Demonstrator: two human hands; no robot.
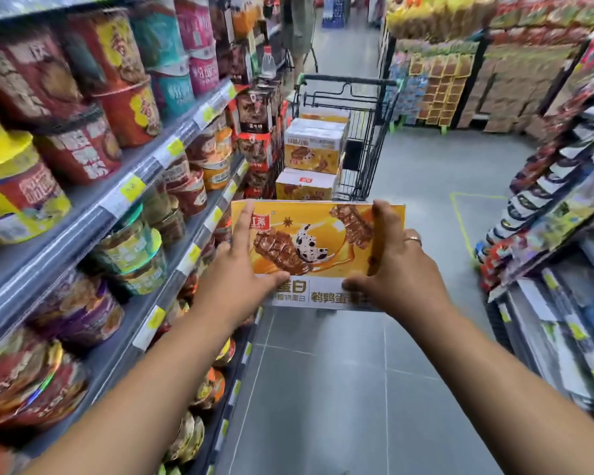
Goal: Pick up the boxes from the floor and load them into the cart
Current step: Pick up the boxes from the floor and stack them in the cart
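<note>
Left shelf (pixel 83 207): tiers of noodle tubs (pixel 124 108), yellow price tags along the edges; a water bottle (pixel 268 63) stands at its far end.

Left grip (pixel 240 269): holds the left side of the box (pixel 309 241), forefinger straight up the printed face, thumb across the lower edge.

Box: orange and white, flat, printed face to the camera, held in the air between both grips, above the floor (pixel 323 389) and just short of the cart (pixel 367 149).

Stacked boxes (pixel 314 145): same print, piled at the cart's left side, near the left shelf. Whether the lowest sits in the cart or on the floor cannot be told.

Cart: black wire, handle toward the far end of the aisle.

Right grip (pixel 398 265): holds the box's right side, fingers over the face, thumb on the lower edge, ring on one finger.

Yellow tape (pixel 460 214): outline on the grey floor, right of the cart.

Right shelf (pixel 563 200): packets in rows, blurred.
</note>
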